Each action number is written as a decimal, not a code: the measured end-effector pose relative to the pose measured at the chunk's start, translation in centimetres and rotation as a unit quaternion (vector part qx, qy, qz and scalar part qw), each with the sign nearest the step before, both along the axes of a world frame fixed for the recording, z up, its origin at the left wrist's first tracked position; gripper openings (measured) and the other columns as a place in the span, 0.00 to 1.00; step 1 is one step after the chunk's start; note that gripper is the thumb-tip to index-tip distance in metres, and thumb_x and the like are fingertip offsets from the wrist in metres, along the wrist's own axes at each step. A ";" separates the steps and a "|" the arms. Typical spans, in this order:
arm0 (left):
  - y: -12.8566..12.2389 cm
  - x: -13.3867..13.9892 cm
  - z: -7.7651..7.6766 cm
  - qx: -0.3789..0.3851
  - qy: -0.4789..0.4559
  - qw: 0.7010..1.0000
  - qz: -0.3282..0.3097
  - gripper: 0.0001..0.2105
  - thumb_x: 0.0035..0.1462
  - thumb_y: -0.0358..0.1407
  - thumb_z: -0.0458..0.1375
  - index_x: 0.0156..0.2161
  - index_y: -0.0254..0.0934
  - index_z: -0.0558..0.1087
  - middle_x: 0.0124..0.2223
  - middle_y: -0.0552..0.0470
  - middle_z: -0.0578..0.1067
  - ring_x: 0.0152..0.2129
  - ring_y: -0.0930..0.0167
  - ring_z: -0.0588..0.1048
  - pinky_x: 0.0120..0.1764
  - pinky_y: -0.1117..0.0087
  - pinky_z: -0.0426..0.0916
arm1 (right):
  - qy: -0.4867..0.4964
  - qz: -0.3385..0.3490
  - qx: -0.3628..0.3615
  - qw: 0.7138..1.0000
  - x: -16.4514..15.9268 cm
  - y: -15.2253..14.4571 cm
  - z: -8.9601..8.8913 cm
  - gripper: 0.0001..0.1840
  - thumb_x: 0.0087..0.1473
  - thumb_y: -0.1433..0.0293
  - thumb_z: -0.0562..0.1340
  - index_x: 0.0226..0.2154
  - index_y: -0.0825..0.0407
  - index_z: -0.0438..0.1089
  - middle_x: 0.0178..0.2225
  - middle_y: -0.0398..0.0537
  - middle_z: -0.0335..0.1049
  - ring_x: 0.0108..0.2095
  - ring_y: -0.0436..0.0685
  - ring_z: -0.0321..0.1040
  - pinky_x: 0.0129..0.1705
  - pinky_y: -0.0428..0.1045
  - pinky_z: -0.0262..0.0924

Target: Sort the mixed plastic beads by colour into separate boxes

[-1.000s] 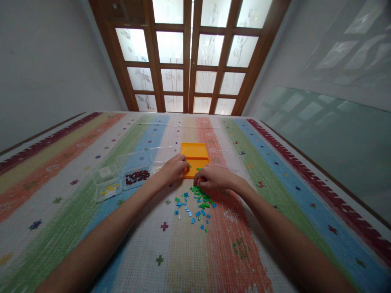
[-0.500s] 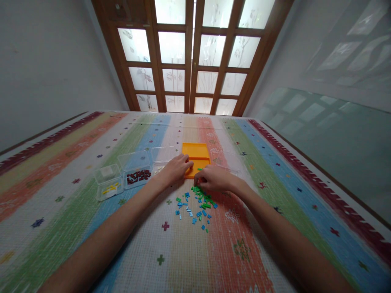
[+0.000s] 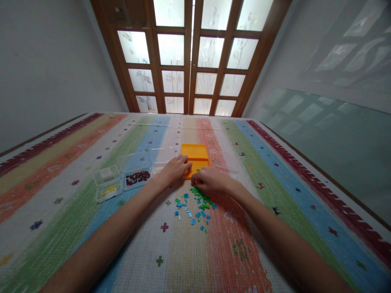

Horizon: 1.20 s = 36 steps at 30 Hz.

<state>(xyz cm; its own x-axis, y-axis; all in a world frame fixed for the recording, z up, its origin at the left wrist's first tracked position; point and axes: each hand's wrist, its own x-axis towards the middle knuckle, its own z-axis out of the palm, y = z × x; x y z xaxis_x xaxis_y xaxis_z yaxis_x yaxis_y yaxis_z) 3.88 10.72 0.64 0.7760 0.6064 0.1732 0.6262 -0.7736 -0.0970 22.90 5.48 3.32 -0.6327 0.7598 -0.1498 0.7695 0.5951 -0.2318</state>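
Observation:
An open orange plastic box [image 3: 194,151] lies on the cloth with its lid folded back on the far side. My left hand [image 3: 176,168] is closed at the box's left rim, thumb over the inside edge. My right hand [image 3: 208,179] is curled with fingertips down at the box's near edge; whatever they pinch is hidden. A green piece [image 3: 198,170] lies in the box, partly covered by this hand. Just below my right hand is a loose pile of small green building bricks [image 3: 205,206], with blue bricks [image 3: 193,221] scattered nearer me.
To the left stand clear lidded boxes, one with dark red bricks [image 3: 138,177] and one with yellow bricks [image 3: 110,189]. Another clear box with pale pieces [image 3: 157,167] is partly behind my left arm. A clear container [image 3: 227,172] shows beyond my right hand. A striped cloth [image 3: 122,252] covers the table.
My right hand has shifted very slightly left along the box's near edge. My left hand stays at the box's left rim. The whole view has moved slightly.

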 end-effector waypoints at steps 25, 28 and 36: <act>-3.1 -0.2 3.9 -0.226 -0.046 0.967 -0.111 0.07 0.55 0.26 0.58 0.38 0.35 0.77 0.34 0.51 0.78 0.30 0.72 0.74 0.36 0.73 0.66 | -0.073 -0.243 0.111 0.961 1.8 1.3 0.3 0.16 0.59 0.72 0.58 0.42 0.55 0.80 0.41 0.58 0.79 0.42 0.60 0.74 0.38 0.47 0.59; -3.3 0.1 3.8 -0.242 -0.022 0.964 -0.107 0.09 0.53 0.25 0.60 0.40 0.34 0.78 0.34 0.51 0.78 0.29 0.72 0.74 0.35 0.74 0.66 | -0.083 -0.261 0.108 0.956 1.6 1.4 -0.2 0.17 0.57 0.73 0.57 0.42 0.55 0.80 0.41 0.60 0.79 0.41 0.60 0.75 0.39 0.47 0.62; -3.2 0.3 3.0 -0.235 -0.011 0.963 -0.130 0.08 0.52 0.24 0.59 0.34 0.36 0.79 0.33 0.50 0.80 0.28 0.71 0.75 0.33 0.72 0.67 | -0.059 -0.250 0.088 0.962 1.9 1.7 -0.5 0.16 0.54 0.74 0.59 0.41 0.54 0.81 0.40 0.58 0.81 0.39 0.59 0.76 0.37 0.46 0.62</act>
